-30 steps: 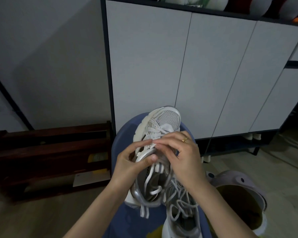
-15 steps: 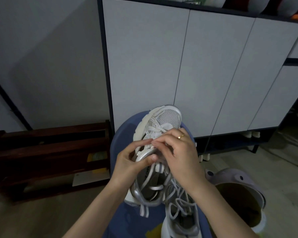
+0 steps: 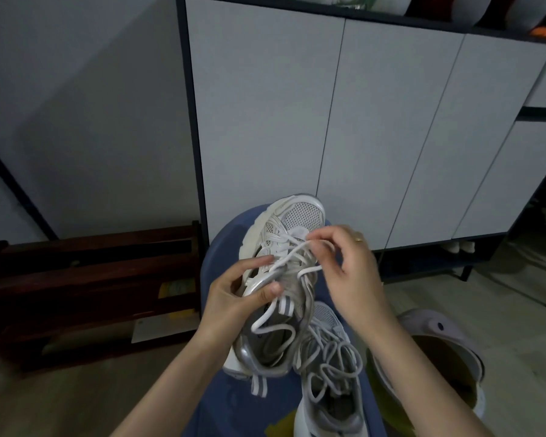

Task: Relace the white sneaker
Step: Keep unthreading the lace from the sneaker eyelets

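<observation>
White lace (image 3: 292, 255) already crosses the lower eyelets of the white sneaker (image 3: 284, 266), which is held up over a blue seat (image 3: 221, 257), toe pointing away. The left hand (image 3: 234, 294) grips the sneaker's collar, thumb pressed on the silver rim. Just right of the sneaker's tongue, the right hand (image 3: 347, 263) pinches a lace end and draws it out taut. Judging by the slack loop lying in the sneaker's opening, the upper eyelets remain unthreaded. A second sneaker (image 3: 328, 373) lies below it, laces loose.
</observation>
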